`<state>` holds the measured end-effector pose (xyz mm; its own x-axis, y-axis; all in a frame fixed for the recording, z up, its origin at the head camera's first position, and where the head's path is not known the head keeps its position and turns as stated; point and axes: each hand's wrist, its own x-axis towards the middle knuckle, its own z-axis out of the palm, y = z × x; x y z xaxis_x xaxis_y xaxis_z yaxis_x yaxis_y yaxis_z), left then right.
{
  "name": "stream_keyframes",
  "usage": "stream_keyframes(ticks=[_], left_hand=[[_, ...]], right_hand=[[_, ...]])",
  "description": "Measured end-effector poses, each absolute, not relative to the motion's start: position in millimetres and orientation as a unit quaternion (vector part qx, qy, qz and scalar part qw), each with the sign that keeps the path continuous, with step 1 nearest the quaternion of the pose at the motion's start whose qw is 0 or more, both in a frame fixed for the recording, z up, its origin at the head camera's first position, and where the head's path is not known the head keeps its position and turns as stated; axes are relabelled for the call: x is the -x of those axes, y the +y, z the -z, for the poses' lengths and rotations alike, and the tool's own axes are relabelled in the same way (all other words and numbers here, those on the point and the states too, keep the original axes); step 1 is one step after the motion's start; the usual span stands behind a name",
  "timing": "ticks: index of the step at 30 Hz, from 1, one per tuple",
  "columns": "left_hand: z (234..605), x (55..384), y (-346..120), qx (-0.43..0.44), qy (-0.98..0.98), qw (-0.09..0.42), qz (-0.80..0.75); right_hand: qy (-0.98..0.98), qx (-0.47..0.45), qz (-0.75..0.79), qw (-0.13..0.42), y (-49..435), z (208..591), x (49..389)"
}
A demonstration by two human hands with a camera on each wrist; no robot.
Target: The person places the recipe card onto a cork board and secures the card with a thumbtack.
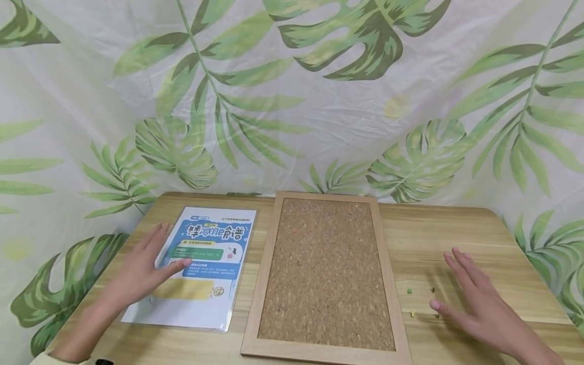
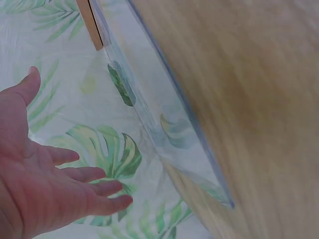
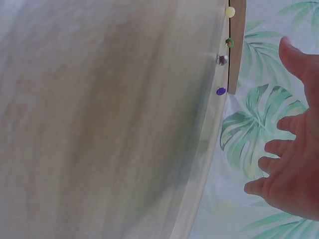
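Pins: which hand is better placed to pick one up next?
Probably the right hand: it is near the pins, on the same side of the corkboard; the left hand is across it, by the sheet.

Tabletop (image 1: pixel 456 228): pale wood grain, rounded far corners
Backdrop (image 1: pixel 337 126): whitish, creased sheet printed with green leaves

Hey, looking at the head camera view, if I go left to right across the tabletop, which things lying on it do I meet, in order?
Printed sheet → wood-framed cork board → group of four small pins.
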<state>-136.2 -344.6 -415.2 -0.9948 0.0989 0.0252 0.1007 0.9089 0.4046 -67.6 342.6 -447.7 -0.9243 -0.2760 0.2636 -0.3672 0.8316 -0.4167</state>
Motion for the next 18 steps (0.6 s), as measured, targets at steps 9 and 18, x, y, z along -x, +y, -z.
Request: stream_keyframes(ticks=[9,18], left_hand=[[414.9,137.2,-364.5,0.039,-0.969,-0.011,0.245],[418.5,137.1,-385.1,0.018,-0.941,-0.052,0.333]], right_hand=[[-0.956,-0.151,-0.244,0.070,332.3,437.7,70.1],[-0.959,-0.138,-0.236,0.070,323.2,434.7,68.5]])
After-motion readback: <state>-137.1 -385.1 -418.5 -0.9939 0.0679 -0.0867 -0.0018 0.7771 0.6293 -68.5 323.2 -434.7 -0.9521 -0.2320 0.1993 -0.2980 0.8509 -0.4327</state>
